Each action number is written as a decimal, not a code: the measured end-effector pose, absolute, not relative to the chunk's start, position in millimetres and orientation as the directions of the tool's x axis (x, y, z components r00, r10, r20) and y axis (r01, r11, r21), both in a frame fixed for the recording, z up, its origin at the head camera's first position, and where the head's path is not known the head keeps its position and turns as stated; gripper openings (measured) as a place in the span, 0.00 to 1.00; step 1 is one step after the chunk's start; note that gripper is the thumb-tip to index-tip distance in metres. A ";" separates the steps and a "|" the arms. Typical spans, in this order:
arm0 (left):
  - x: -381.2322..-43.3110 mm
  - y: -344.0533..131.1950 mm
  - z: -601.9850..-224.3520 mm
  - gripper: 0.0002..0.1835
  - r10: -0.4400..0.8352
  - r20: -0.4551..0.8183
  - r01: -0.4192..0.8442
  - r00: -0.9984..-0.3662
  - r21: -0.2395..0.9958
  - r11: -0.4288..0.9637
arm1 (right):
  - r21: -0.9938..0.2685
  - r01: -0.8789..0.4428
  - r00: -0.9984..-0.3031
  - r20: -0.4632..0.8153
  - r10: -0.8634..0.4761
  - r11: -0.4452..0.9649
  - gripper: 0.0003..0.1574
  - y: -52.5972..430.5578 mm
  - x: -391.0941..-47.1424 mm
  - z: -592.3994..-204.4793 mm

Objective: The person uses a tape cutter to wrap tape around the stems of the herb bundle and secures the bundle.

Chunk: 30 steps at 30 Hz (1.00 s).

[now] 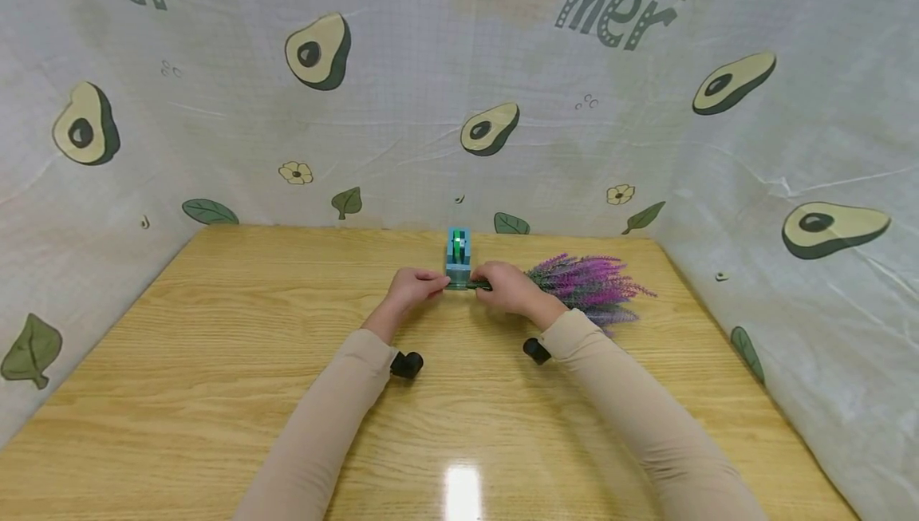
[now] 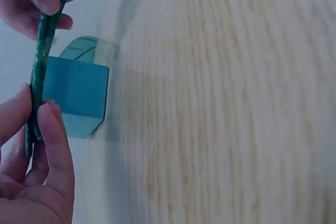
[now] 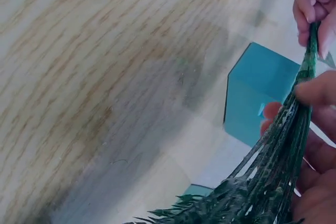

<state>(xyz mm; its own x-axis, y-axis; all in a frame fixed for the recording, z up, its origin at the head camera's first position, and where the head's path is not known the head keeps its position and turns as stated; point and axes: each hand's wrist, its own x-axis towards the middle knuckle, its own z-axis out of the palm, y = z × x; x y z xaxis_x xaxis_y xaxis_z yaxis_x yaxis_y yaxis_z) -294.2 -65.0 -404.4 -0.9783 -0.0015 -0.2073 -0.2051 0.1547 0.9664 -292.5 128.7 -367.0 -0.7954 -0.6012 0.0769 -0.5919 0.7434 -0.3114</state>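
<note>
A bunch of purple artificial lavender (image 1: 592,282) lies sideways, its flower heads to the right. My right hand (image 1: 506,287) grips its green stems, with the thumb across them in the right wrist view. At the stem ends (image 2: 35,124), my left hand (image 2: 44,166) pinches the bunch between thumb and fingers. Just beyond the stems stands a blue tape dispenser (image 1: 459,248) with a green roll in it. In the right wrist view, the leafy stems (image 3: 273,156) fan out below my right hand (image 3: 320,156).
Wood-grain table (image 1: 273,329) stretches out around the hands. Behind and on both sides hangs a pale curtain (image 1: 402,106) printed with avocados and leaves. A small black camera (image 1: 406,365) sits on the left wrist, another (image 1: 536,350) on the right.
</note>
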 end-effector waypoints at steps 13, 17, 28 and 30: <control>-295.6 -64.7 -400.8 0.12 0.002 -0.205 -0.204 -0.979 0.972 0.114 | -0.248 -0.601 -0.797 0.107 -0.595 0.760 0.13 125.6 -293.3 -367.6; -294.6 -64.4 -400.6 0.12 -0.009 -0.183 -0.182 -0.983 0.975 0.129 | -0.287 -0.564 -0.818 0.064 -0.571 0.775 0.13 123.9 -293.6 -366.8; -296.1 -65.3 -402.0 0.15 -0.092 -0.186 -0.197 -0.978 0.973 0.123 | -0.215 -0.608 -0.794 0.179 -0.581 0.764 0.12 128.3 -297.0 -368.2; -296.8 -64.6 -401.8 0.14 -0.090 -0.191 -0.199 -0.978 0.976 0.089 | -0.220 -0.596 -0.803 0.184 -0.567 0.772 0.11 128.7 -297.6 -369.0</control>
<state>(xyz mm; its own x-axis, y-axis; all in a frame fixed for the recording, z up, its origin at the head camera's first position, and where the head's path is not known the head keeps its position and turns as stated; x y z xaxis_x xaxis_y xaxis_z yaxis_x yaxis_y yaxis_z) -296.8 -64.6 -401.8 -0.9775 -0.0900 -0.1907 -0.1986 0.0892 0.9760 -297.6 128.7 -369.0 -0.8026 -0.5673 0.1843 -0.5962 0.7721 -0.2199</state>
